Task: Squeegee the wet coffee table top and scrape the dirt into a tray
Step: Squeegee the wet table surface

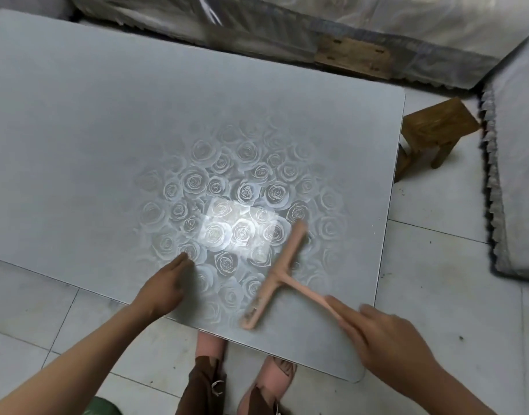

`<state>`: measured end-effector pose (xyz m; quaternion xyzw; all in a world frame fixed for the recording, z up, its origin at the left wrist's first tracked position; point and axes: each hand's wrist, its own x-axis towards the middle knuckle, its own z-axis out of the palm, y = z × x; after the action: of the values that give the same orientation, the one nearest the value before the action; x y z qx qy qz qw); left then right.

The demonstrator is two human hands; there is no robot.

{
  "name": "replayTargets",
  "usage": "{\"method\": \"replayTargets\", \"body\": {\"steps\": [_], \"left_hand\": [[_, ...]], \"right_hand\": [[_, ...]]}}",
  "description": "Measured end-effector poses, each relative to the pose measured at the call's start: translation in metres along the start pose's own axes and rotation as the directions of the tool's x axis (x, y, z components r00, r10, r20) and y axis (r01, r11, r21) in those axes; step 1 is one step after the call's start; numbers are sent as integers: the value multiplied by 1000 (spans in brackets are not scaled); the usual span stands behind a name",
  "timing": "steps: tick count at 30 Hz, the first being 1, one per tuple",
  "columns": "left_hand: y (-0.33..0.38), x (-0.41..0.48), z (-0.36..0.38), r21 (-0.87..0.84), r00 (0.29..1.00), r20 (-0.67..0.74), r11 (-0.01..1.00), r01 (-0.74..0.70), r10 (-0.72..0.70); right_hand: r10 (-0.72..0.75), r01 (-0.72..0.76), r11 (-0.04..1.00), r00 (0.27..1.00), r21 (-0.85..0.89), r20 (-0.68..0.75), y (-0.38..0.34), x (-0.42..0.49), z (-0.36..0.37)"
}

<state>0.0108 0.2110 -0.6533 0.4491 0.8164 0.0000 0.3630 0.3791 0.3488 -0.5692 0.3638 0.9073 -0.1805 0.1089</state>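
The right hand [389, 339] clasped the handle of the pink squeegee [279, 275], fingers curled round it, though blurred. The blade lay on the coffee table [92, 130] towards its near right corner, slanted across the rose pattern, probably so that a pull would sweep water to the near edge. Dark dirt clung to the blade's near end. The left hand [164, 287] rested flat by the table's near edge, fingers straight, holding nothing, likely as a brace. No tray showed; 1 wooden stool [437, 127] stood off the table's far right corner.

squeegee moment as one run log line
right hand holds squeegee handle | blade on table top, near edge | left hand open and flat, left of squeegee
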Motion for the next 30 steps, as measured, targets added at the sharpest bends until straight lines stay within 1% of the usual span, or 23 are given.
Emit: {"method": "replayTargets", "body": {"steps": [1, 2, 4, 7, 8, 9, 10, 11, 13, 15, 16, 17, 18, 20, 21, 22, 24, 26, 27, 30], "left_hand": [[-1, -2, 1, -7, 1000, -7, 1000, 1, -1], [-3, -4, 1, -6, 1000, -20, 1000, 5, -5], [-6, -9, 1, 1, 998, -59, 999, 32, -32], [-18, -18, -8, -9, 985, -86, 988, 151, -151], [-19, -19, -7, -10, 979, -77, 982, 190, -191], [-31, -23, -13, 8, 967, -84, 970, 243, -241], [-30, -24, -14, 20, 960, -65, 961, 274, -273], [-32, -23, -14, 21, 951, -59, 952, 305, -303], [-41, -25, -19, 18, 930, -50, 931, 366, -364], [-50, -31, -19, 11, 919, -36, 919, 393, -392], [-54, -34, -17, 15, 917, -39, 917, 398, -397], [-59, -36, -15, 8, 912, -51, 913, 408, -407], [-61, -38, -14, -3, 906, -66, 908, 420, -419], [-70, -42, -11, -37, 885, -78, 888, 458, -460], [-75, -43, -11, -57, 871, -80, 875, 481, -485], [-80, -44, -11, -75, 856, -76, 859, 506, -511], [-86, -45, -14, -112, 832, -51, 831, 545, -553], [-94, -44, -18, -161, 814, -28, 807, 569, -580], [-96, -43, -20, -178, 812, -17, 801, 572, -584], [-108, -40, -29, -262, 801, -6, 774, 576, -598]], "right_hand": [[17, -19, 999, 999, -39, -42, 7, -13, -4], [19, -22, 998, 998, -59, -54, 10, -21, -4], [20, -21, 999, 999, -48, -25, -1, -21, 6], [-2, 1, 1000, 992, 6, 125, -56, 33, 26], [-14, 13, 999, 998, 34, 56, -74, 51, 32], [-33, 28, 996, 998, 89, 56, -98, 77, 41], [-28, 18, 994, 996, 112, 81, -107, 94, 46], [-34, 27, 997, 995, 79, 93, -113, 103, 45], [-63, 61, 997, 997, 44, 46, -109, 97, 39], [-50, 49, 999, 993, 20, 105, -85, 73, 26], [-53, 51, 999, 995, 19, 88, -74, 58, 19], [-65, 68, 997, 996, -43, 69, -71, 44, 14], [-52, 57, 997, 995, -57, 84, -71, 33, 10], [-90, 90, 992, 996, -90, 2, -85, 31, 12], [-73, 71, 993, 997, -96, -15, -98, 35, 15], [-68, 69, 994, 998, -82, 18, -113, 46, 20], [-36, 40, 999, 985, -22, 170, -144, 80, 27], [-72, 67, 996, 991, 51, 117, -172, 116, 44], [-66, 58, 996, 990, 70, 126, -183, 131, 47], [-85, 80, 996, 989, 41, 123, -193, 149, 33]]}}
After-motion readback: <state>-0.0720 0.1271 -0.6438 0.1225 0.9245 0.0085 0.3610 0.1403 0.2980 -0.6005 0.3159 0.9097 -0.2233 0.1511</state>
